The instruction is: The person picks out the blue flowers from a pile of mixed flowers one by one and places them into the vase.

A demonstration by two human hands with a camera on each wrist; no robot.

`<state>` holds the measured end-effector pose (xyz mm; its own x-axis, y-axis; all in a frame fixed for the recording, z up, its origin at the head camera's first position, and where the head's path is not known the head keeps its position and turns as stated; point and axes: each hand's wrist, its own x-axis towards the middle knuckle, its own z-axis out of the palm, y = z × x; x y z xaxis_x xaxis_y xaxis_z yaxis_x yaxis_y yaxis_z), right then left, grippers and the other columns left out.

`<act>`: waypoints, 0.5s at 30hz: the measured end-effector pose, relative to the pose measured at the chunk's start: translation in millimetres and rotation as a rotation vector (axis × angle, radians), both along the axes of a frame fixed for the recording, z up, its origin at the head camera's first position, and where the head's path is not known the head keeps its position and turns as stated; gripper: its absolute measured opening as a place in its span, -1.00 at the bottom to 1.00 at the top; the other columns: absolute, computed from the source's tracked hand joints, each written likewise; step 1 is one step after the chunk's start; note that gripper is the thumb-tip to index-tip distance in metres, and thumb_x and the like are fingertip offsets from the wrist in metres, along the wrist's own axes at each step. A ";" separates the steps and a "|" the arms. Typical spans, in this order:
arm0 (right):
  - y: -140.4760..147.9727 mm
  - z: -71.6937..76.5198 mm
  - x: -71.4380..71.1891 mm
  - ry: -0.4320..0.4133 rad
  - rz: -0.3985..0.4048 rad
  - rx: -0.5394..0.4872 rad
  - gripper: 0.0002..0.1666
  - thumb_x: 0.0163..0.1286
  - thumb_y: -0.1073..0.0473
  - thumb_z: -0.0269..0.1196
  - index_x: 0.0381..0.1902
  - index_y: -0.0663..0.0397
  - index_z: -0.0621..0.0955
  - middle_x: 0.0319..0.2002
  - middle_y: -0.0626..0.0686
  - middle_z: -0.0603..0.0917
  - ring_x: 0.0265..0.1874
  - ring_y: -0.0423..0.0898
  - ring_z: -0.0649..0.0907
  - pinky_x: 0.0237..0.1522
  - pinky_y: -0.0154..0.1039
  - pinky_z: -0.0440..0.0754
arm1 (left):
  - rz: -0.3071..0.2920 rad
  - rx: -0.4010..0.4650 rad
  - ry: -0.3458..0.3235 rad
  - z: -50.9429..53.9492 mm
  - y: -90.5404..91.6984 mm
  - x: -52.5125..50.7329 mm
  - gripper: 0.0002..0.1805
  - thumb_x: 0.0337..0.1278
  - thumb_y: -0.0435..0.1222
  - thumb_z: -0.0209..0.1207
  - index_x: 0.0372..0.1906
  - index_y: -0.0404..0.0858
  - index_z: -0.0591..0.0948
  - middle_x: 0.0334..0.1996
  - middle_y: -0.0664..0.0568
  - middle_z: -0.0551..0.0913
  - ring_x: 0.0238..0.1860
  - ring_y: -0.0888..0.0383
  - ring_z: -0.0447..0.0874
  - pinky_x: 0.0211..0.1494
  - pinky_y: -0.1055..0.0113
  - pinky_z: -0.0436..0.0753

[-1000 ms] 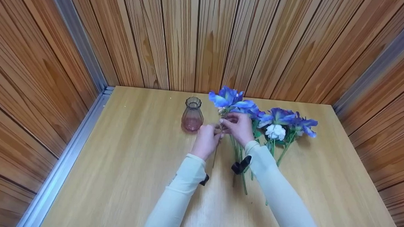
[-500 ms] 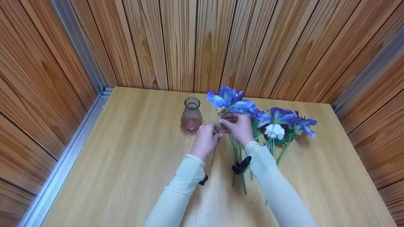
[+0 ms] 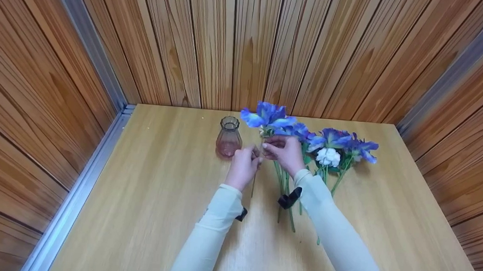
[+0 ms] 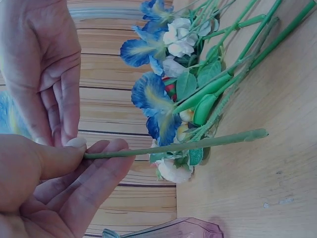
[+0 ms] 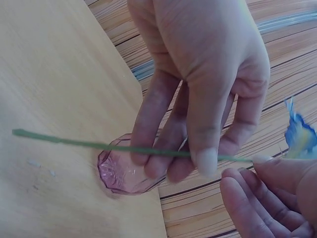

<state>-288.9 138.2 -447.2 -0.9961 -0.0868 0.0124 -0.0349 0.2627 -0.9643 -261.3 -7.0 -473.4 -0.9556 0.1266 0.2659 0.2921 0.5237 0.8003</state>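
A blue artificial iris is held up between both hands, its thin green stem slanting down toward the table. My left hand pinches the stem between thumb and fingers. Higher up, close under the bloom, my right hand pinches the same stem with thumb and fingertips, as the right wrist view shows. Just left of the hands stands an upright glass vase, pinkish at the base and greyish at the rim. In the right wrist view the vase appears behind the left hand.
More artificial flowers lie on the wooden table to the right: blue irises, a white bloom and green stems. Wood-panelled walls enclose the back and sides.
The held iris has shifted a little to the left and its bloom has turned slightly. My left hand has moved slightly left along with the stem. Vase and lying flowers stay put.
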 end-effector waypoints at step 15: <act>12.3 -17.4 -0.5 -0.018 0.021 0.066 -0.77 0.27 0.25 0.32 -0.15 0.28 0.65 -0.29 0.16 0.69 -0.34 0.02 0.71 -0.32 -0.21 0.69 | 0.047 0.024 0.010 -1.9 -11.0 1.3 -0.85 0.18 -0.50 0.18 -0.21 -0.28 0.47 -0.46 -0.01 0.61 -0.45 0.16 0.64 -0.40 0.35 0.60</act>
<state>-289.3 150.5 -464.5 -0.9941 -0.1079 -0.0121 -0.0237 0.3248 -0.9455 -259.9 -18.0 -475.4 -0.9577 0.0751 0.2777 0.2755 0.5176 0.8101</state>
